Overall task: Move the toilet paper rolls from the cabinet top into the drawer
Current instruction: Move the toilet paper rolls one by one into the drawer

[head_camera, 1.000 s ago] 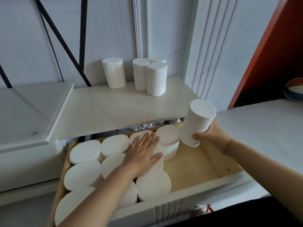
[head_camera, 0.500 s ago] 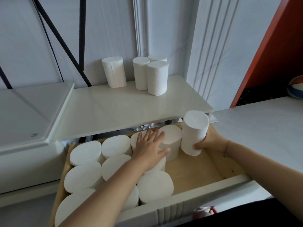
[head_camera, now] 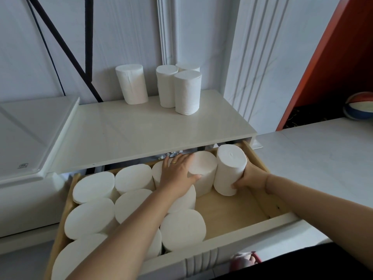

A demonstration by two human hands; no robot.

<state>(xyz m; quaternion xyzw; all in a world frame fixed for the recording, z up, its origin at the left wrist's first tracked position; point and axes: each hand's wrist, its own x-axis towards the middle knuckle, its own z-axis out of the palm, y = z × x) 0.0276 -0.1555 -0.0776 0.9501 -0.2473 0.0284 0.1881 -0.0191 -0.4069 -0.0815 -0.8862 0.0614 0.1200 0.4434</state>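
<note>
White roll (head_camera: pixel 230 168) gripped low by right hand (head_camera: pixel 249 178); left hand (head_camera: pixel 178 172) flat, fingers straight, on neighbour roll (head_camera: pixel 202 162). Risk: snags drawer wall (head_camera: pixel 255 156), or tips if released unseated.

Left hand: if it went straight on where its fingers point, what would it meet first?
Probably the metal fitting under the cabinet top: the left hand lies flat on the rolls, fingers aimed at that gap. Depth is unclear.

The left grip (head_camera: pixel 179 172) lies flat, fingers straight, at the back of the drawer (head_camera: pixel 232 215); the right grip (head_camera: pixel 250 176) there clasps a roll (head_camera: pixel 230 168)
</note>
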